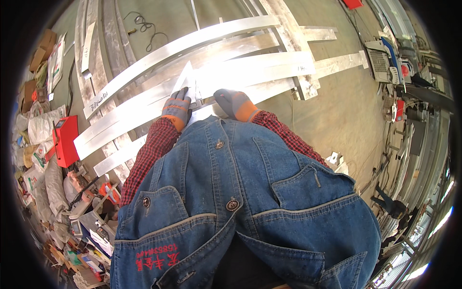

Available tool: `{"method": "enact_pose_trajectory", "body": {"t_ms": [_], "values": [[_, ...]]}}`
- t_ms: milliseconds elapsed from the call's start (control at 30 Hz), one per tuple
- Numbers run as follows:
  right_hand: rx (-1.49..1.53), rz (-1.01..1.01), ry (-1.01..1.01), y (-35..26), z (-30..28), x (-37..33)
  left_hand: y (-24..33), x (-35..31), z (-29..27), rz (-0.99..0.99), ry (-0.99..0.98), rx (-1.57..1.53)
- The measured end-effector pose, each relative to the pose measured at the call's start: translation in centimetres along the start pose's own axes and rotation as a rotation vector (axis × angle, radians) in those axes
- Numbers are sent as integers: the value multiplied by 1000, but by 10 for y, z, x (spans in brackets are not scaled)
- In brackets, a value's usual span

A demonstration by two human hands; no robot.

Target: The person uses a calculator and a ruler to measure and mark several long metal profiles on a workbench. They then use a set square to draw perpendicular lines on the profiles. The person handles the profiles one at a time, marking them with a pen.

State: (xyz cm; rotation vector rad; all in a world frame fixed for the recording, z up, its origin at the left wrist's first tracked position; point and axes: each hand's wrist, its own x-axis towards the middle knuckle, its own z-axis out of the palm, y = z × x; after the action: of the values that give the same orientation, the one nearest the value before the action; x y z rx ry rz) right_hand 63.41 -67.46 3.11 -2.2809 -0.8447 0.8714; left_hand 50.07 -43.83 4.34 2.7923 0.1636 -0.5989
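Both hands wear grey-and-orange gloves below red-checked sleeves (159, 144). The left hand (177, 107) lies at the base of a pale, pointed triangular piece (183, 77), fingers stretched away from the body and close together. Its thumb is not clearly seen; whether it pinches the piece cannot be told. The right hand (234, 103) sits just beyond, to the right of the left, apart from it, its fingers curled inward. Their tips are hidden, so whether they close on anything cannot be told.

Location of the triangular piece: on top of the long metal strips, its tip pointing away from the wearer, glare strong around it. A wide bright strip (262, 68) runs to the right, past the right hand, with handwritten marks near its end. A narrower curved-looking strip (192, 40) lies farther off. The strips cross a right-hand beam (291, 38).

Surroundings: red box (66, 140) on the left; dark cable (148, 29) on the floor (346, 103); blue denim garment (240, 178) fills the near side.
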Motion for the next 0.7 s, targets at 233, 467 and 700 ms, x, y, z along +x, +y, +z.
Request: {"method": "enact_pose_trajectory", "body": {"t_ms": [233,467,700], "values": [[-99,18,19,21,19,14,-5,4,12,63,76,18],[13,20,48,-3,6,7,-7,5,16,52,68,5],[16,-53,112,-23,-6,8,-5,7,15,52,52,8]]}}
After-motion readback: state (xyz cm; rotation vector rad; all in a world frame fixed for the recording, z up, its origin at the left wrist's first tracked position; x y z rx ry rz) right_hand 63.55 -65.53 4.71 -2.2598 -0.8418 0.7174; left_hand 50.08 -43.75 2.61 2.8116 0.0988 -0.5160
